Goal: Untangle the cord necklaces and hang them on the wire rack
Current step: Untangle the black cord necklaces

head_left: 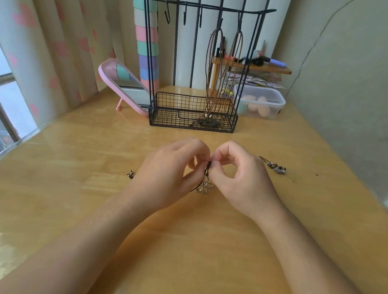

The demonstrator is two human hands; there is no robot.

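My left hand [170, 170] and my right hand [242, 173] meet over the middle of the wooden table, both pinching a black cord necklace [206, 171] just above its silver flower pendant [205, 186], which rests on the table. Another black cord with a beaded metal pendant [277, 168] lies to the right of my right hand. A cord end [130, 174] shows left of my left hand. The black wire rack [198, 63] stands behind, with two brown cord necklaces [217, 74] hanging from its right hooks into the basket.
A pink tilted mirror [121, 80] leans left of the rack. A clear plastic box [259, 101] with sponges and a small wooden shelf [252, 66] stand at the back right. A curtain and window are on the left, a wall on the right.
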